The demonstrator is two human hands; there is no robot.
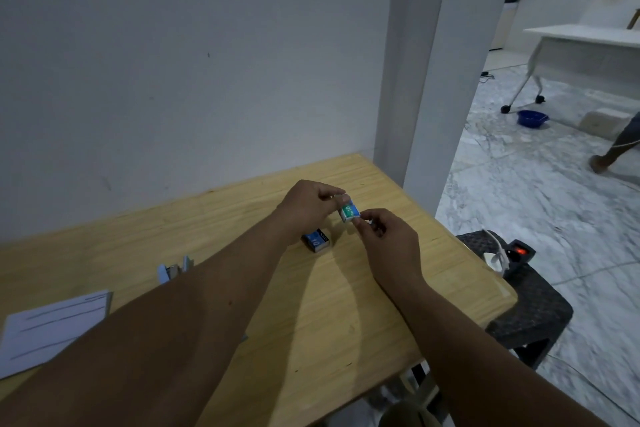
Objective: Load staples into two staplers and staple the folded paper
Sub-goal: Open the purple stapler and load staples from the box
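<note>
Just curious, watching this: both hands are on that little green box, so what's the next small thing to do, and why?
Probably slide the green staple box open. The left hand and right hand pinch its opposite ends above the table, and the light blue stapler lies open, apparently waiting for staples.

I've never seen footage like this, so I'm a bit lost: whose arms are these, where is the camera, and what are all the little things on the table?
There is no machine here. A person wears a wide-angle camera on the head, so you look down along their own bare arms. The left hand and right hand together hold a small green staple box just above a wooden table, pinching it from opposite ends. On the table lie a second, blue staple box, a light blue stapler partly hidden behind the left forearm, and a sheet of printed paper at the near left edge. The room beyond, at right, is only background.
</note>
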